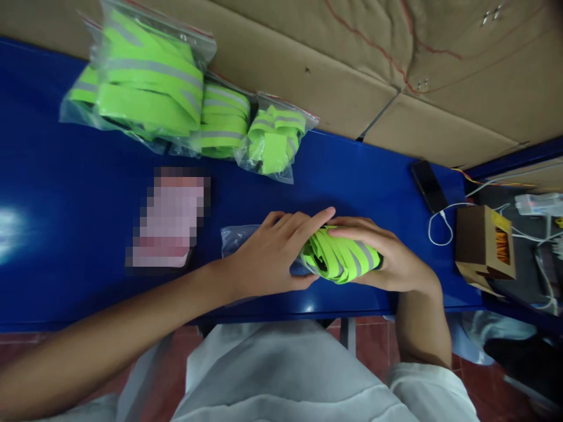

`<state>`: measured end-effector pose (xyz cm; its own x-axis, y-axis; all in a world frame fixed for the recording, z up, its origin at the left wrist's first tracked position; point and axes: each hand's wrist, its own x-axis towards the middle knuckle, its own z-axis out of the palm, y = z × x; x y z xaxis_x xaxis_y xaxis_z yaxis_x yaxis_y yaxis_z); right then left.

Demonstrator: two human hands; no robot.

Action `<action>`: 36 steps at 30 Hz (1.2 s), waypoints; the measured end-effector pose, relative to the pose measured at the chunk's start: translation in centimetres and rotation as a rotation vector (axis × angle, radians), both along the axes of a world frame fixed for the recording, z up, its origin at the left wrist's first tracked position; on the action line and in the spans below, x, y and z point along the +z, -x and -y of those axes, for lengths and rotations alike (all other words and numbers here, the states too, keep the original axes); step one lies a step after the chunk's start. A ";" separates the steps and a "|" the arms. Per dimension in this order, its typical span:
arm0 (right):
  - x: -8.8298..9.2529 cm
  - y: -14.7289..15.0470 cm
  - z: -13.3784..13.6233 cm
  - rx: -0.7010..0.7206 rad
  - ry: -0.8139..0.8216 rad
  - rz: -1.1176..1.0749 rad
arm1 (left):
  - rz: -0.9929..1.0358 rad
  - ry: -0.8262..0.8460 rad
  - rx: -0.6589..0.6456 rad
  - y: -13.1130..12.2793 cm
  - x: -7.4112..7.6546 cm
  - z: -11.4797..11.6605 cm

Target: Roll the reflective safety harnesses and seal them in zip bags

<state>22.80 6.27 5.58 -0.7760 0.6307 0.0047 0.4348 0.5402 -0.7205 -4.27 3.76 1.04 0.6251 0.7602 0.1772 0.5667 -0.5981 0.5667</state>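
Note:
A rolled bundle of neon-yellow reflective strap [345, 258] with grey stripes is held just above the table's front part. My right hand [387, 252] wraps around its right side, thumb along the top. At the bundle's left end is my left hand [277, 252], its fingers curled around a clear plastic bag [237, 235] whose mouth meets the strap. Part of the bag lies hidden under that hand. How far the bundle sits inside the bag I cannot tell.
Several clear zip bags of similar neon straps [149, 88] stand along the back edge of the blue table [101, 176]. A pixelated phone-like object [169, 217] lies left. At right are a black phone [428, 186] with a white cable and a cardboard box [481, 243].

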 end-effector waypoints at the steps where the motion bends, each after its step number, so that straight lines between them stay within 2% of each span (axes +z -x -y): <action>1: 0.1 -0.1 0.0 -0.010 -0.022 0.013 | 0.015 0.038 0.005 0.1 0.1 -0.1; 5: 0.2 0.0 0.3 0.005 -0.080 0.086 | 0.036 0.169 -0.022 0.9 0.4 -0.9; 8: 0.0 0.3 0.3 0.062 -0.032 0.088 | -0.031 0.057 -0.054 1.4 0.6 -1.2; 10: -0.3 0.5 0.1 0.062 -0.009 0.075 | -0.110 -0.066 0.003 1.4 0.9 -1.0; 13: -0.7 0.6 -0.2 0.028 -0.007 0.055 | -0.200 -0.062 0.072 0.9 1.3 0.0; 18: -1.0 0.8 -0.2 0.011 -0.042 0.072 | -0.178 0.019 0.086 -0.5 0.2 1.4; 23: -0.9 0.8 0.2 -0.001 -0.134 0.154 | -0.009 0.062 0.081 -0.5 -0.3 0.7; 28: -0.5 1.0 0.9 -0.047 -0.236 0.241 | -0.034 -0.027 0.062 -0.2 0.0 0.2; 33: -0.7 1.3 1.1 -0.015 -0.282 0.300 | -0.065 -0.129 -0.019 -0.6 -0.9 0.4; 36: -0.8 1.4 1.1 -0.014 -0.326 0.278 | -0.065 -0.151 -0.015 -0.7 -1.3 0.4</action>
<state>21.36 5.20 4.75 -0.7672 0.6414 -0.0023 0.5973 0.7130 -0.3673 -3.52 3.32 -0.31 0.6500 0.7185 0.2474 0.5896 -0.6823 0.4323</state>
